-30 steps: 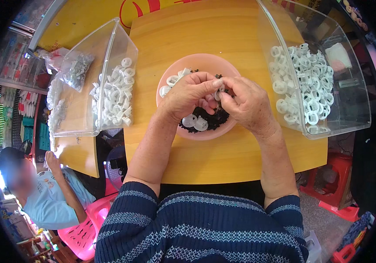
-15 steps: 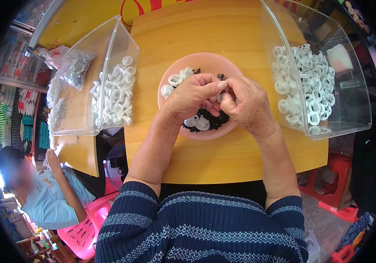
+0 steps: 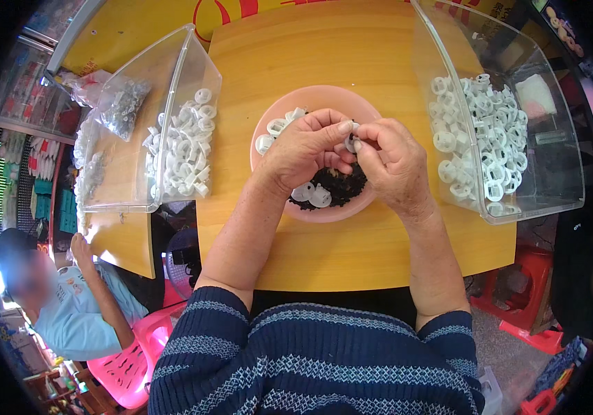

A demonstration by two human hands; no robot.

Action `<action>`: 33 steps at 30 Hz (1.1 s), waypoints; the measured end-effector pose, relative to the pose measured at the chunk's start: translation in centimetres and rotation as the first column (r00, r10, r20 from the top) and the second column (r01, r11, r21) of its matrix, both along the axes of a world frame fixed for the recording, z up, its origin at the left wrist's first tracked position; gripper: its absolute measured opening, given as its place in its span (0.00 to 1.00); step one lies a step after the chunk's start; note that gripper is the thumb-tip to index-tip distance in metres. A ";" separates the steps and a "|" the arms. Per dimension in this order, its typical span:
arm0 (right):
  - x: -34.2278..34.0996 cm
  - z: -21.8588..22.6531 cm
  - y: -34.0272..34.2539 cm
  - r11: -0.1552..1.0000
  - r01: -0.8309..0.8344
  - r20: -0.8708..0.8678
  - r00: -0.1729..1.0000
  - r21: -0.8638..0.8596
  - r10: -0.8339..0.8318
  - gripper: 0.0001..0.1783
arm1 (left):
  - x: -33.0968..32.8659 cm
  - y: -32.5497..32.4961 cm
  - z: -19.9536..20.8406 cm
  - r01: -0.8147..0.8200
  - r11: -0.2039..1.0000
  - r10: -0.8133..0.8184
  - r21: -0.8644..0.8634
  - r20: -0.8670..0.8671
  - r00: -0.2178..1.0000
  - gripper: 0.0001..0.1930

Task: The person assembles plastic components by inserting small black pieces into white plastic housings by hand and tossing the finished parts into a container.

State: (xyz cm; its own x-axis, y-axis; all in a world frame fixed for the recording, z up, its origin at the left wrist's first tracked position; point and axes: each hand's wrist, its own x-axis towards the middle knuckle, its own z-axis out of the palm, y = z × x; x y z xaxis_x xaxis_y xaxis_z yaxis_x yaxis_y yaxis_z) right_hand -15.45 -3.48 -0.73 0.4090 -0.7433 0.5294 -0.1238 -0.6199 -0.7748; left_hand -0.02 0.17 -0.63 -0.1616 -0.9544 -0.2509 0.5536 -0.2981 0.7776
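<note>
Above a round pink bowl, my left hand and my right hand meet fingertip to fingertip. Between them is a small white plastic ring part, pinched by thumb and finger on both sides; my fingers cover much of it. A dark spot shows in its middle, too small to make out. Under my hands the bowl holds many tiny black pieces. A few white round plastic parts lie on them, and more white ring parts sit at the bowl's left side.
A clear plastic bin with white parts stands to the left, another clear bin of white ring parts to the right. Beyond the left bin lies a bag of small parts. A person in light blue sits at the left on a pink chair.
My right hand's fingers have shifted and opened slightly, so the white ring part shows more between my fingertips. The bowl and bins look almost unmoved.
</note>
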 end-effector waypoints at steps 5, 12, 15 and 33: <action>-0.2 0.2 -0.2 0.998 -0.051 -0.007 0.999 0.045 0.052 0.06 | -0.2 0.0 -0.4 0.012 0.999 -0.012 -0.042 0.012 1.000 0.06; -0.5 -0.2 -0.6 0.990 -0.103 -0.011 0.994 0.093 0.105 0.06 | -0.4 -0.1 -0.4 0.003 1.000 -0.003 -0.023 0.005 1.000 0.06; -0.4 -0.1 -0.5 0.988 -0.093 0.068 0.994 0.123 0.085 0.06 | -0.5 0.0 0.8 -0.063 0.998 0.063 0.000 0.023 0.998 0.06; -0.2 0.4 -0.1 0.995 -0.079 -0.006 0.997 0.066 0.079 0.06 | -0.2 0.0 -0.1 -0.010 1.000 0.010 0.002 -0.013 1.000 0.08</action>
